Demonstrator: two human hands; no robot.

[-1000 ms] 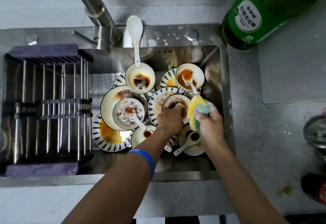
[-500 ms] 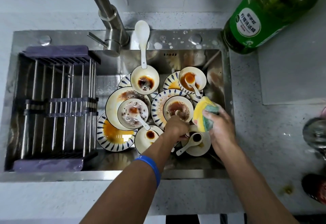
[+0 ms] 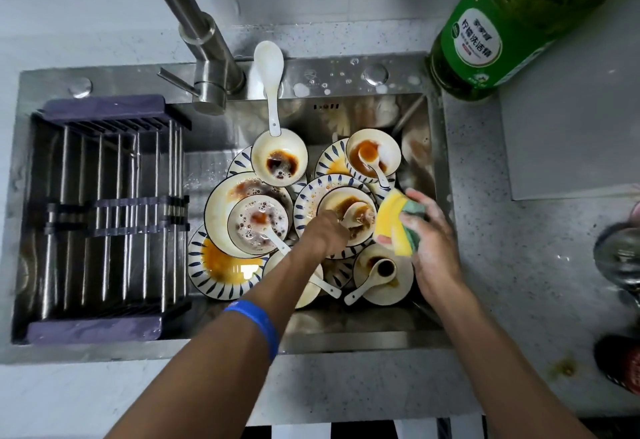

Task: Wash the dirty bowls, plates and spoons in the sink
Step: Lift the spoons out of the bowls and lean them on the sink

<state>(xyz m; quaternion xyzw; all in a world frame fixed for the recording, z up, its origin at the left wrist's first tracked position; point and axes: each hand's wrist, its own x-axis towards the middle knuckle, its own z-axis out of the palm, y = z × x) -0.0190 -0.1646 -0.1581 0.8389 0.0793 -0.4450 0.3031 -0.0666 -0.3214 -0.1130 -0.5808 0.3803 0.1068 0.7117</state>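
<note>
Nearest, two bare forearms are reaching down into the steel sink [image 3: 346,338]; a blue band [image 3: 258,326] is sitting on the left wrist. The left hand [image 3: 323,234] is curling its fingers over a spoon [image 3: 355,212] in the middle bowl [image 3: 334,201], apparently pinching the handle to lift it out so the bowl can be scrubbed; the fingertips themselves are hidden. The right hand [image 3: 429,248] is clamping a sponge [image 3: 398,222], thumb on the soft yellow face and fingers on the green scouring side, holding it just beside that bowl, probably ready to wipe.

Dishes are lying piled in the basin's right half: glazed cream bowls and blue-rimmed plates [image 3: 221,265], slick with brown and orange sauce, some foamy. Nothing looks washed yet. A slatted rack [image 3: 104,217] is spanning the left half, likely for draining.

Farther back, a white spoon is leaning from the ledge into the rear bowl [image 3: 278,161], beside a brushed-metal tap [image 3: 207,58]. A green detergent bottle [image 3: 502,19] is standing on the speckled counter
</note>
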